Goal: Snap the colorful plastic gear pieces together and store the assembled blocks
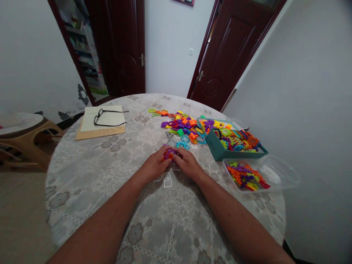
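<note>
Near the middle of the table, my left hand (157,165) and my right hand (188,162) close together around a small cluster of purple and orange plastic building pieces (169,154). Fingers of both hands wrap it, hiding much of its shape. Just in front of the hands lie white window-shaped pieces (167,181) on the cloth. Beyond the fingertips sits a blue toothed piece (183,146), with grey pieces (170,138) beside it. A loose heap of colourful building pieces (184,123) spreads farther back.
A teal box (218,150) full of pieces stands right, with a clear plastic tub (239,189) of more pieces in front. Black glasses (110,124) rest on paper over a wooden board (100,133) at left. A patterned cloth (90,172) covers the round table.
</note>
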Tool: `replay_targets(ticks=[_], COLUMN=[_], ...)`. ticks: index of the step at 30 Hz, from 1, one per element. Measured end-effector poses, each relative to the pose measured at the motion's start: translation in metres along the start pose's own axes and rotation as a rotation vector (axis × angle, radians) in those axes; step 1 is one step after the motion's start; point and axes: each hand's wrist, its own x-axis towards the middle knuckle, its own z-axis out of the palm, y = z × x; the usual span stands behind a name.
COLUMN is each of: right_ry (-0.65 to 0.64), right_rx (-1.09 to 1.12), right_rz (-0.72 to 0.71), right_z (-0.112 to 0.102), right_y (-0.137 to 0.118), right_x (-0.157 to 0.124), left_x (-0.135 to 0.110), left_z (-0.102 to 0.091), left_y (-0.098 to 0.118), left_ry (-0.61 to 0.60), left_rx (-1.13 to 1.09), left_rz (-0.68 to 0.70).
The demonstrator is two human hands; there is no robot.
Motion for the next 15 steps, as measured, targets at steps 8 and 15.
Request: replay_targets(ticks=[8, 15], right_ry=[0.211, 0.040], right_rx=[-0.527, -0.585], right_rz=[-0.018, 0.019], right_z=[-0.014, -0.015], right_y=[0.030, 0.044], right_x=[0.007, 0.004], left_x=[0.006, 0.004], left_z=[0.000, 0.003], left_y=[0.000, 0.008], left_ry=[0.168, 0.074], left_rx=[0.019, -0.022], left_rz=[-0.135, -0.286])
